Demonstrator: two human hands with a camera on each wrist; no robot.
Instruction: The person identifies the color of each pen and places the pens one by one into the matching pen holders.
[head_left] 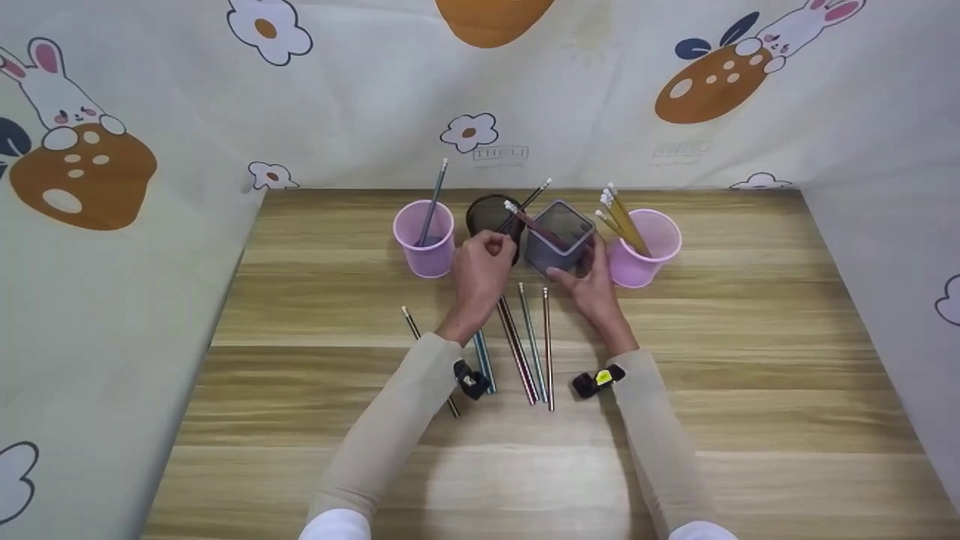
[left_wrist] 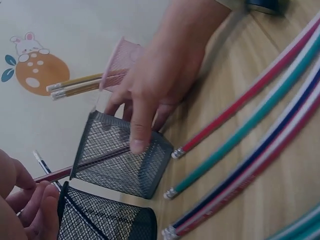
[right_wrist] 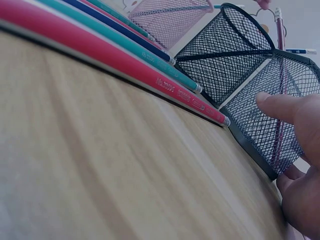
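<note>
My right hand (head_left: 594,291) grips a dark square mesh pencil holder (head_left: 546,256), thumb on its near side and fingers around the right. Dark red pencils (head_left: 534,225) lean inside it, eraser ends up and to the left. My left hand (head_left: 480,276) is in front of the round black mesh pencil holder (head_left: 487,211), fingers loosely curled, with nothing visible between them. In the right wrist view its fingertips (right_wrist: 263,4) show beside the red pencil's eraser end. A dark pencil (head_left: 537,192) slants out of the round holder.
A pink mesh cup (head_left: 430,260) with a blue-grey pencil stands left; another pink cup (head_left: 636,274) with several yellow pencils stands right. On the wooden table (head_left: 750,360) lie a black pencil (head_left: 410,322), teal pencils (head_left: 485,364), and red pencils (head_left: 548,349). Printed cloth walls surround the table.
</note>
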